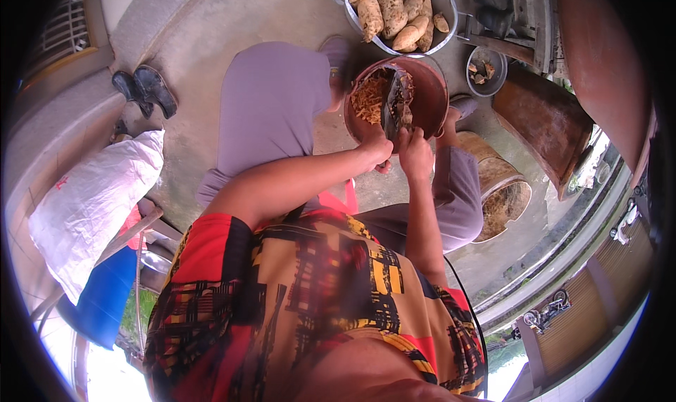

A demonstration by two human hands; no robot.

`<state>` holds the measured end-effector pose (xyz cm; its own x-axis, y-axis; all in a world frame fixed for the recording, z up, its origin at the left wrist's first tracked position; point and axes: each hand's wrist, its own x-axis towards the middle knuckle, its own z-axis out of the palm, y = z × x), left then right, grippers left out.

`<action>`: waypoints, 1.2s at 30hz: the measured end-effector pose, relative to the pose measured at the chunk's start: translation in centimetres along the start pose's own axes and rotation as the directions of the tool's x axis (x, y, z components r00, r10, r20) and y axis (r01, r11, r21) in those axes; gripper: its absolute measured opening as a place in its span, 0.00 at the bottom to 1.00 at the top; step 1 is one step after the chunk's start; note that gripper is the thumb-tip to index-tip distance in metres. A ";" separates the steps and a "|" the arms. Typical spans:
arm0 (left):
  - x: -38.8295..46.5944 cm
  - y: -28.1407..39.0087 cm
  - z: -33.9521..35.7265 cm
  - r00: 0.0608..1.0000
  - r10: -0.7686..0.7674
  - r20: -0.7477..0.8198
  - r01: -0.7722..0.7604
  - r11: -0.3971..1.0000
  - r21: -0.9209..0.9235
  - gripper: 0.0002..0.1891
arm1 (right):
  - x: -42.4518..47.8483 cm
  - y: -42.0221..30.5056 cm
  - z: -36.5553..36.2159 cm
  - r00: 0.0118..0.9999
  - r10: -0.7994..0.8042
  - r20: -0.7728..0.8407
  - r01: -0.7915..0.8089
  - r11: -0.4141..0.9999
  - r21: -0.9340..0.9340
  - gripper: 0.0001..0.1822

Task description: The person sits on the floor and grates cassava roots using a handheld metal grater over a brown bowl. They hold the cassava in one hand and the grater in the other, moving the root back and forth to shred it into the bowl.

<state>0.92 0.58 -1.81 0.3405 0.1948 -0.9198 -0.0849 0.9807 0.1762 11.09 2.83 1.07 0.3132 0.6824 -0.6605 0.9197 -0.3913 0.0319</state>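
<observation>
Between my knees stands a reddish-brown bucket (pixel 430 98) with orange shreds (pixel 368 98) inside, heaped towards its left. A long, dark grater-like tool (pixel 392 103) slants into it, with shreds clinging to its right part. My left hand (pixel 378 147) is closed around the tool's near end, at the bucket's near rim. Just to the right, my right hand (pixel 415 154) grips the same end with thumb and fingers. The fingers partly hide the tool's handle area, and its exact make is hard to tell.
Beyond the bucket, a metal basin (pixel 452 12) holds several sweet potatoes (pixel 392 8). A small bowl (pixel 487 91) with scraps sits right of it. A dirty, tipped-over bucket (pixel 501 191) lies by my right leg. Black shoes (pixel 150 90) and a white sack (pixel 97 206) are leftward.
</observation>
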 end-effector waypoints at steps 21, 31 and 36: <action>0.9 -0.8 -0.1 0.994 0.008 0.110 -0.005 1.000 -0.026 0.25 | 1.5 7.1 -0.8 0.778 -0.616 0.119 -0.393 -0.331 0.858 0.34; 0.4 -0.3 0.0 0.994 0.014 0.107 -0.014 1.000 -0.002 0.21 | -0.7 6.2 2.5 0.946 -0.215 -0.243 0.263 0.947 0.186 0.26; -0.4 -0.4 -0.5 0.997 0.008 0.080 -0.012 0.999 0.044 0.14 | 0.0 2.7 3.0 0.998 -0.013 -0.058 0.017 0.997 0.080 0.27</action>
<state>0.36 0.12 -1.71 0.4134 0.2035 -0.8875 -0.0480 0.9782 0.2020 12.84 -0.06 -1.15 0.3147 0.7222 -0.6159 0.9030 -0.4277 -0.0401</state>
